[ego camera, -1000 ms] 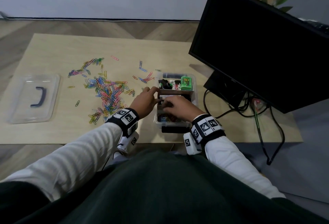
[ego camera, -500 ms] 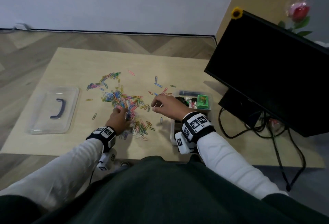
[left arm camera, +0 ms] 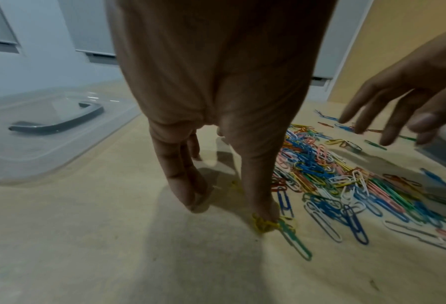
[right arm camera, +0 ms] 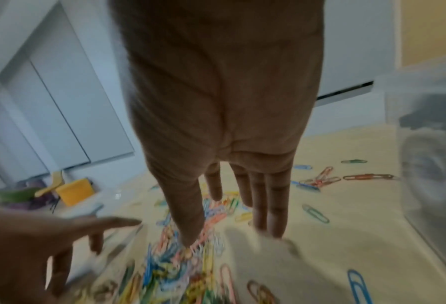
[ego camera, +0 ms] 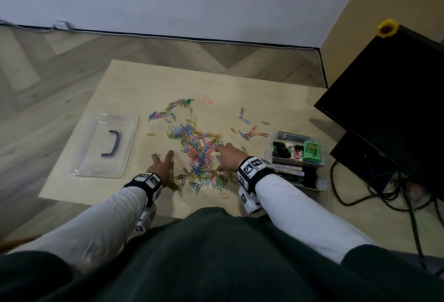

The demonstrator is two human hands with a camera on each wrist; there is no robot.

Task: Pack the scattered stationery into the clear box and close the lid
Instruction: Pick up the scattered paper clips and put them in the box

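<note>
- Two hands work a pale wooden counter (ego camera: 134,80); a clear plastic box (ego camera: 270,149) at 3 o'clock is partly filled.
- Clear lid with dark handle (ego camera: 105,145) lies at 9 o'clock, off.
- Left hand (ego camera: 163,166) and right hand (ego camera: 228,157), each grip spread and empty, flank the multicoloured paper clips (ego camera: 199,150); the gathering step seems under way, and scooping comes next.

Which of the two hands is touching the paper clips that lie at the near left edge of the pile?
The left hand: its thumb tip rests on yellow and green paper clips; the right hand is over the pile's far side.
</note>
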